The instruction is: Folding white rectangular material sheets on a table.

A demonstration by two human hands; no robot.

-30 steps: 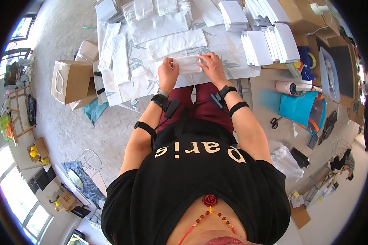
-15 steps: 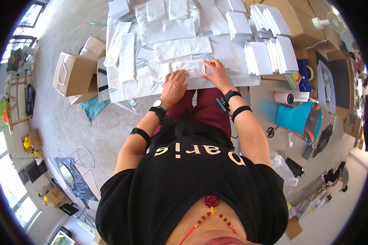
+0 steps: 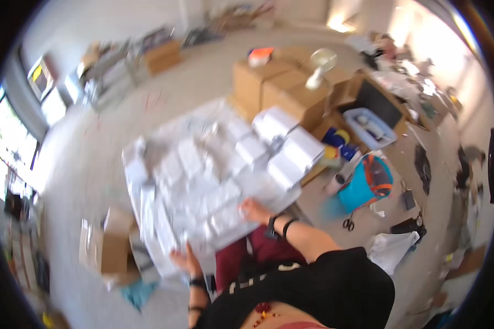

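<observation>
White, blurred paper packets (image 3: 203,186) spread over the bench (image 3: 132,159), edge to edge. Left hand (image 3: 185,259) at the near edge, touching the packets; right hand (image 3: 252,209) resting on them further in. Grip on both: cannot tell through the motion blur. Sorting or arranging in hand, by the look. Next: steady contact on one packet, away from the stacked white boxes (image 3: 282,145).

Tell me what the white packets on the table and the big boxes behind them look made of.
White packets: likely thin plastic film or paper, pale and faintly glossy; motion blur leaves it open. Big boxes: corrugated cardboard by the look, matte tan with flat faces and folded edges.
</observation>
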